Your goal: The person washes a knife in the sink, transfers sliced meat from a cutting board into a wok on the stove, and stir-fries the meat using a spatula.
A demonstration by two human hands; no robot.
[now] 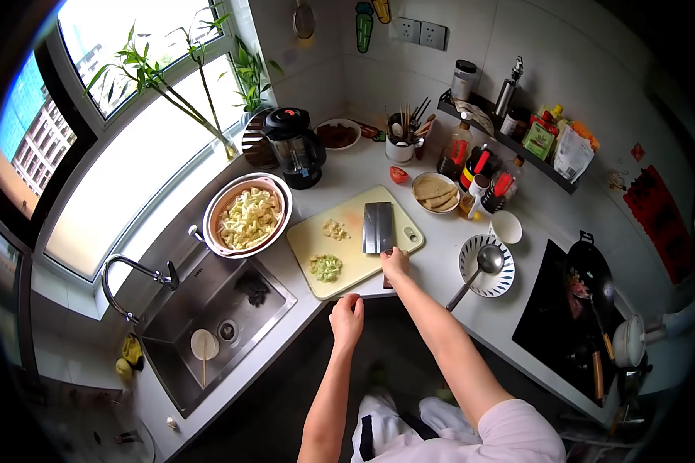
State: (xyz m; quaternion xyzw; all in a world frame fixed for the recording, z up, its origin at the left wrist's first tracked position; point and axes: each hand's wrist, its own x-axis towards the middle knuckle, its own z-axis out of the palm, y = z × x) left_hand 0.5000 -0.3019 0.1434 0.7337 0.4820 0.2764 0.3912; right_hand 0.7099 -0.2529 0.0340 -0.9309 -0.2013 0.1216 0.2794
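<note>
A cleaver [378, 224] lies with its broad blade flat over the right part of the pale cutting board [355, 266]. My right hand [396, 265] is closed at its handle end, and a bit of dark handle shows below the fingers. Just off the board's near edge, my left hand [347, 318] is curled closed, and nothing shows in it. Chopped pale green pieces [326, 268] form a pile at the board's left. Behind them sits a smaller heap of minced pale bits, perhaps garlic [335, 229].
Left of the board, a bowl of cut pale vegetables [249, 219] stands by the sink [278, 301]. To the right are a patterned bowl [502, 285] with a ladle [479, 270], a plate of flat tan slices [436, 192], and a wok [594, 270] on the black hob.
</note>
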